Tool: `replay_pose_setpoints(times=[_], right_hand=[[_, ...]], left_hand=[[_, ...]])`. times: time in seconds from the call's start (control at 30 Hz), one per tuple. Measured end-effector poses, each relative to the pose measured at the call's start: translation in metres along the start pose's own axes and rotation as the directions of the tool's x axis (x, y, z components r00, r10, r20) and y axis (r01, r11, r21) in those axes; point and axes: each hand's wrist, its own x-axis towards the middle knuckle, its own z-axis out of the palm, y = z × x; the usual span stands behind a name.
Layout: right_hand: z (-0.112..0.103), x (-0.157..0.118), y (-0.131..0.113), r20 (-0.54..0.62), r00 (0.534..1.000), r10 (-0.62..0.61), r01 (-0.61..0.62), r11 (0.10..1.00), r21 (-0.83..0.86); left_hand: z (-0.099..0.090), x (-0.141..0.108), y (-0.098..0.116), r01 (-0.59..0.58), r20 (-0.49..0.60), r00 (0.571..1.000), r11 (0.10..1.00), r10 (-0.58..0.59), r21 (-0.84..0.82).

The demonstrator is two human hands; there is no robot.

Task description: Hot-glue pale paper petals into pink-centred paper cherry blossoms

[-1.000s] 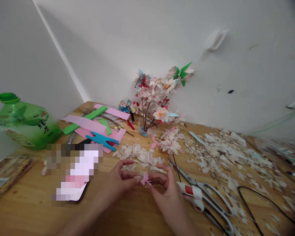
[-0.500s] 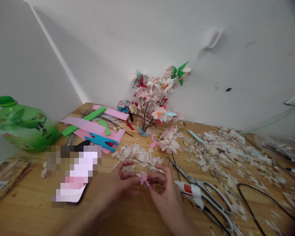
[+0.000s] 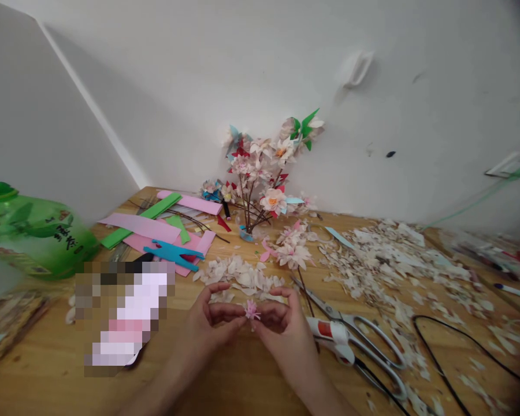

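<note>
Between the fingertips of both hands sits a small pink fringed paper flower centre [image 3: 252, 311]. My left hand [image 3: 214, 318] pinches it from the left with thumb and index finger, the other fingers curled. From the other side my right hand [image 3: 286, 323] pinches it the same way. Just beyond my fingertips lies a pile of pale petals [image 3: 242, 273]. Right of my right hand are a white glue gun [image 3: 331, 335] and large grey-handled scissors [image 3: 372, 346]. A finished flower [image 3: 293, 254] on a brown stem lies past the scissors' tips.
Flowers on twigs [image 3: 273, 199] stand in a small cup by the wall. Coloured paper strips [image 3: 143, 225] lie at the back left, near a green bottle [image 3: 39, 234]. Scattered petals [image 3: 385, 260] and a black cord [image 3: 442, 358] cover the right. A pixelated phone [image 3: 132, 323] lies left.
The view has shifted slightly, so the wall and table things sit further left. My left fingers have closed in nearer to the pink flower centre; both hands still hold it.
</note>
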Motion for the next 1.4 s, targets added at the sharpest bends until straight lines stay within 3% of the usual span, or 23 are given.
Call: replay_pose_setpoints(times=[0.3, 0.67, 0.83, 0.97, 1.17, 1.3, 1.4], right_hand=[[0.003, -0.001, -0.003, -0.027, 1.0, 0.0, -0.002, 0.999, -0.054], [0.007, -0.003, -0.009, -0.036, 0.997, -0.074, 0.061, 0.961, -0.268], [0.007, -0.004, -0.006, -0.006, 0.993, -0.12, 0.112, 0.941, -0.319], [0.006, -0.003, -0.003, 0.003, 0.986, -0.167, 0.158, 0.925, -0.346], [0.005, -0.007, -0.003, 0.03, 0.948, -0.316, 0.284, 0.806, -0.519], [0.003, -0.011, -0.003, 0.111, 0.915, -0.388, 0.37, 0.696, -0.615], [0.002, -0.013, -0.001, 0.241, 0.905, -0.35, 0.417, 0.624, -0.661]], left_hand=[[0.003, -0.006, 0.004, -0.054, -0.008, 0.998, 0.995, 0.054, 0.09], [0.004, -0.005, -0.016, -0.135, -0.083, 0.987, 0.99, 0.138, 0.038], [0.001, -0.001, -0.028, -0.244, -0.042, 0.969, 0.969, 0.245, 0.032], [0.002, -0.002, -0.028, -0.251, -0.041, 0.967, 0.967, 0.253, 0.048], [-0.008, -0.001, -0.006, -0.213, -0.04, 0.977, 0.972, 0.21, -0.096], [-0.011, -0.001, 0.009, -0.166, -0.195, 0.973, 0.963, 0.125, -0.21], [-0.014, 0.004, 0.014, -0.145, -0.28, 0.957, 0.964, 0.079, -0.223]])
